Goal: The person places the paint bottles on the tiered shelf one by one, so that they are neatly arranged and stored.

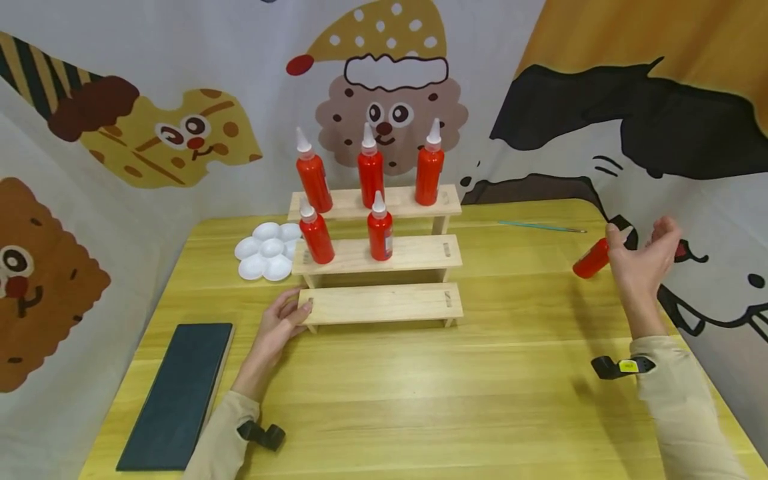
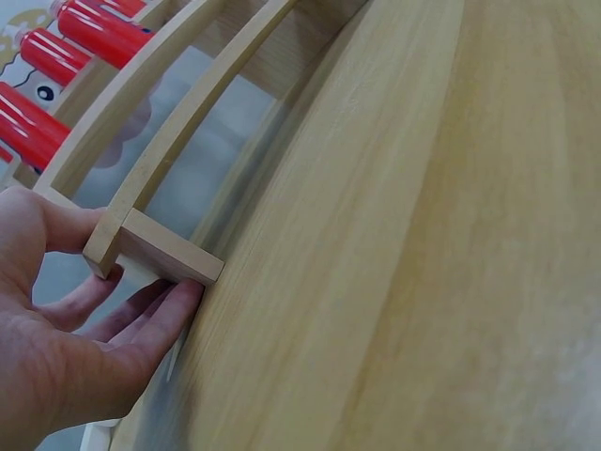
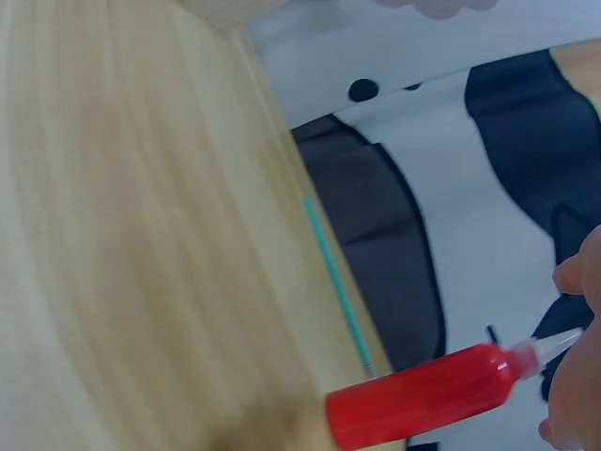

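My left hand (image 1: 277, 331) grips the left end of the lowest step of a pale wooden tiered rack (image 1: 384, 303); in the left wrist view the fingers (image 2: 155, 324) lie along its end leg. On the upper two tiers stand several red squeeze bottles (image 1: 381, 235) with white pointed tips. Far to the right, my right hand (image 1: 645, 263) is at the nozzle of another red squeeze bottle (image 1: 591, 259). Its thumb is beside the nozzle, with a gap between thumb and fingers. In the right wrist view this bottle (image 3: 423, 399) points its tip toward the hand.
A white flower-shaped paint palette (image 1: 268, 250) lies left of the rack. A dark flat board (image 1: 177, 393) is at the table's left side. A thin teal paintbrush (image 1: 540, 227) lies near the back edge. Printed cartoon curtains (image 1: 240, 40) border the table.
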### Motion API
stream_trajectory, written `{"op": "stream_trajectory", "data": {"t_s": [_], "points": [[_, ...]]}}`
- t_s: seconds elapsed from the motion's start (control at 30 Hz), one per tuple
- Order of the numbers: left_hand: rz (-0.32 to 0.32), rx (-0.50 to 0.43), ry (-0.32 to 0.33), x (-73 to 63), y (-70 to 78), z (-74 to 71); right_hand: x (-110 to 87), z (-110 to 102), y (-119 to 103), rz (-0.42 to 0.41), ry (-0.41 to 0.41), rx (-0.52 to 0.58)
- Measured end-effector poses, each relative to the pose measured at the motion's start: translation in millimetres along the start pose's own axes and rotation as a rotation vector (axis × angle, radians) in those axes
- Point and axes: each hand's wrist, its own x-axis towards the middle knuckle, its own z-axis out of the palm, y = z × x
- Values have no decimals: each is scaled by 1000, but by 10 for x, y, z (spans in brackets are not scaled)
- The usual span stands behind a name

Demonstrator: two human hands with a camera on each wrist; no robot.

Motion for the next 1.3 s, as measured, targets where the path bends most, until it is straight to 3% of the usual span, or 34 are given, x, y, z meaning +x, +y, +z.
{"op": "stream_trajectory", "data": {"t_s": [0.37,0.7,1.0,1.3], "points": [[8,6,-2,7,8,9,-60,228,408,38,-103,-29],[11,2,-8,17,-1,37,-73,323,628,77,-112,-65],[15,13,-7,-7,-8,22,-67,326,634,45,-141,-71],[26,18,-1,-6,-37,0,-187,328,348,-64,-159,-30]]}}
